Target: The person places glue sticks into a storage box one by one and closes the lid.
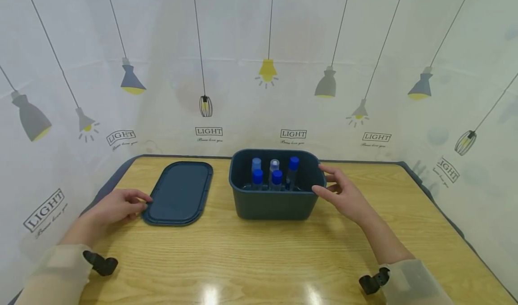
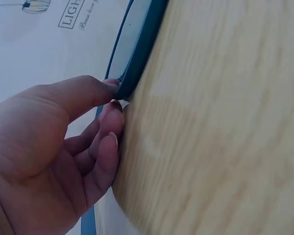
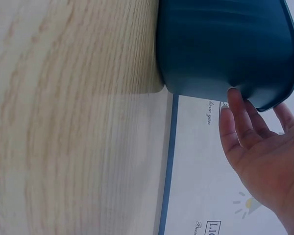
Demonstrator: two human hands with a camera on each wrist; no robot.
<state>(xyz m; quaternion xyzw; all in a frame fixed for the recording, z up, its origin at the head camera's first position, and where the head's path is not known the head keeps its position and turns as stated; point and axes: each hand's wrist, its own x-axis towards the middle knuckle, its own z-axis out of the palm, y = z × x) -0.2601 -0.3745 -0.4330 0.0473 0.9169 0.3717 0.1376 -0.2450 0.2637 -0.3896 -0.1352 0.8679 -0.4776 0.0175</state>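
A dark blue lid lies flat on the table, left of a matching dark blue plastic bin. My left hand is at the lid's near left corner. In the left wrist view its thumb and forefinger pinch the lid's edge, the other fingers curled below. Several small clear bottles stand inside the bin, most with blue caps; one has a pale, whitish top. At the bin's right end, my right hand touches the rim and outer wall with loosely spread fingers.
The wooden table has a dark edge and is enclosed by a white curtain printed with hanging lamps. The bin stands near the table's back edge, close to the curtain. Each wrist wears a small black camera.
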